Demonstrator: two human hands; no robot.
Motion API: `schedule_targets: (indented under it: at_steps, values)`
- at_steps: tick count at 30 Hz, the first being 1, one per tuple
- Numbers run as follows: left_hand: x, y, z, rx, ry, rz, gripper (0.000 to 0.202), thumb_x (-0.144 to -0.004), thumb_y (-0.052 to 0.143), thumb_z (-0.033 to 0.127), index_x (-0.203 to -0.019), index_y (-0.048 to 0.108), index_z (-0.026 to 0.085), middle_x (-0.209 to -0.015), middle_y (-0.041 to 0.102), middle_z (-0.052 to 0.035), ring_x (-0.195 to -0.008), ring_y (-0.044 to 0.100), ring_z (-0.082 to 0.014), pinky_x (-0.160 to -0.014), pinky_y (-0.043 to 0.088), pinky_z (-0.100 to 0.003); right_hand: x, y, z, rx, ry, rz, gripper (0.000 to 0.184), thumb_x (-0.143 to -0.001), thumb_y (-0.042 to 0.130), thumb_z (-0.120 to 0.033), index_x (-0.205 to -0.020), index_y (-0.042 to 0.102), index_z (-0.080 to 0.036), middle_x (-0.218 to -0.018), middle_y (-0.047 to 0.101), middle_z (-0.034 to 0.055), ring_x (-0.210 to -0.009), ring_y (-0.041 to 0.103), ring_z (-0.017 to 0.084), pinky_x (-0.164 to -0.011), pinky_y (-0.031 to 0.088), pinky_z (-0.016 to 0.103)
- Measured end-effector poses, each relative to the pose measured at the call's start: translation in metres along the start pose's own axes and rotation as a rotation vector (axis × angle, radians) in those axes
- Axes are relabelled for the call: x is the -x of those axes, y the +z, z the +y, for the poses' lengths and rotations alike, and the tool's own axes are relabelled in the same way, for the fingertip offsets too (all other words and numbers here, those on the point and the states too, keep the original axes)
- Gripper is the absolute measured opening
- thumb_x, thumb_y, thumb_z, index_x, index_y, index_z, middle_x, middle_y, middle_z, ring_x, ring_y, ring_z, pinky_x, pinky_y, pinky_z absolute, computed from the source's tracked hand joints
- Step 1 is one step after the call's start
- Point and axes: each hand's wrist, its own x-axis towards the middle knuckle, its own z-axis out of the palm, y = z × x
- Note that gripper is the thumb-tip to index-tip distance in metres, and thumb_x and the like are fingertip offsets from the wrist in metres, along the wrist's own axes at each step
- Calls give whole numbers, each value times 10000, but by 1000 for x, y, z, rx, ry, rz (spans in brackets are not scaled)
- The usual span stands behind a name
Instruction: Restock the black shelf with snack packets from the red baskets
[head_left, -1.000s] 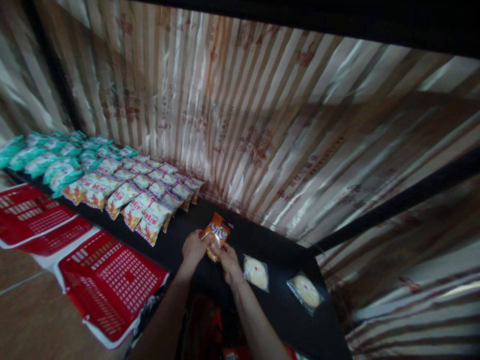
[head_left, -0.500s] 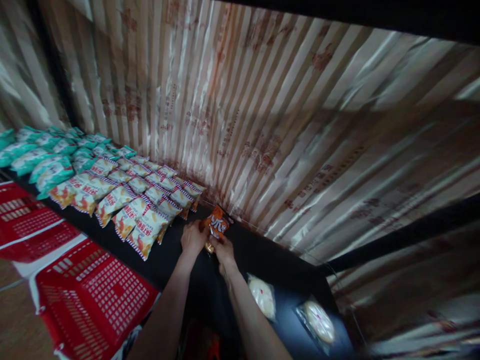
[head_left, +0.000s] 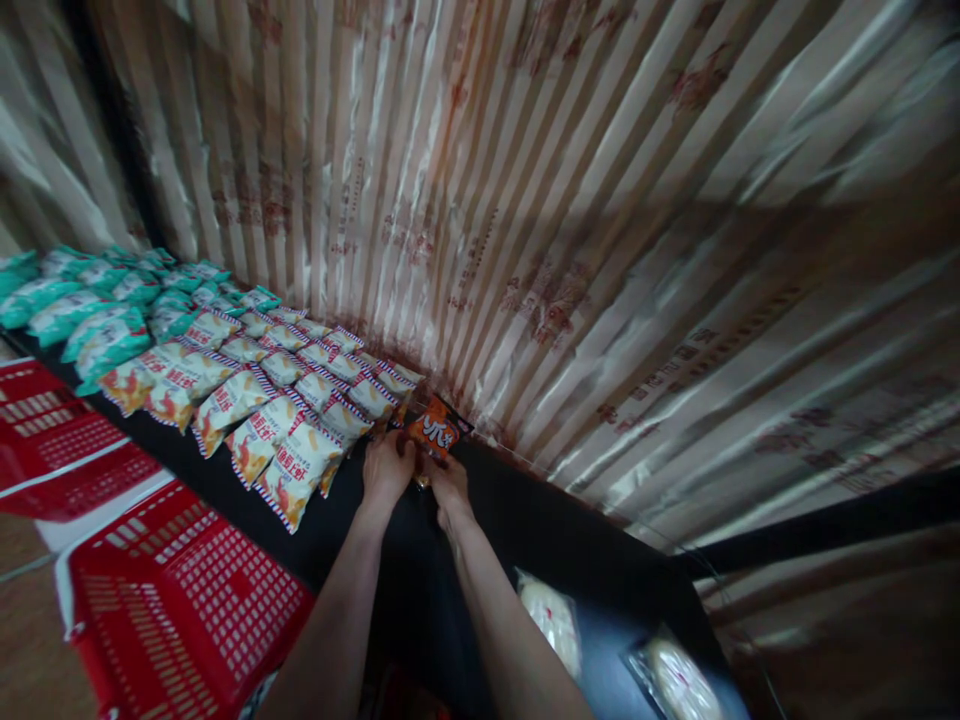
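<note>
Orange snack packet (head_left: 437, 430) sits at the back of the black shelf (head_left: 517, 520), tilted, top end twd the shelf's rear where the striped shiny backing (head_left: 562, 230) rises. Bottom end is low, at or just above the shelf top; can't tell if it touches.

Both hands on it. L hand (head_left: 386, 470) is clamped on the packet's lower-left edge, fingers curled round it, forearm running in from the shelf's front edge. R hand (head_left: 448, 492) pinches the packet's bottom edge, thumb & fingers closed on the wrapper, knuckles up. The 2 hands are just beside each other, approx mid-shelf.

Along the shelf's left part: rows of white-and-orange packets (head_left: 292, 400) w/ striped borders, overlapping front to back; the nearest one is right beside the L hand and the orange packet. Further left on the shelf, teal packets (head_left: 97, 310) in similar rows.

On the shelf's right part, near its front: 2 clear-wrapped buns, one (head_left: 551, 620) beside the R forearm, the other (head_left: 679, 680) at the shelf's right end, well apart from the hands.

Below the shelf's front edge, left side: red baskets (head_left: 180, 610) on the floor.
</note>
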Motion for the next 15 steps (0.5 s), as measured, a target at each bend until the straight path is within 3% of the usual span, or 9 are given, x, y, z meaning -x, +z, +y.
schedule_targets:
  at_steps: [10, 15]
  values:
    - [-1, 0, -1, 6, 4, 7, 316, -822, 468, 231, -1098, 590, 136, -1085, 629, -114, -1043, 551, -235, -907, 394, -322, -19, 7, 5, 70, -9, 8, 258, -563, 671, -271, -791, 673, -148, -640, 687, 15, -548, 595, 128, -521, 442, 219]
    - [-2, 0, -3, 21, 19, 18, 298, -830, 447, 204, -1075, 601, 133, -1087, 633, -114, -1047, 555, -223, -913, 394, -315, -23, 9, 6, 91, -27, 4, 237, -557, 678, -267, -769, 681, -162, -674, 701, 16, -598, 615, 135, -558, 454, 217]
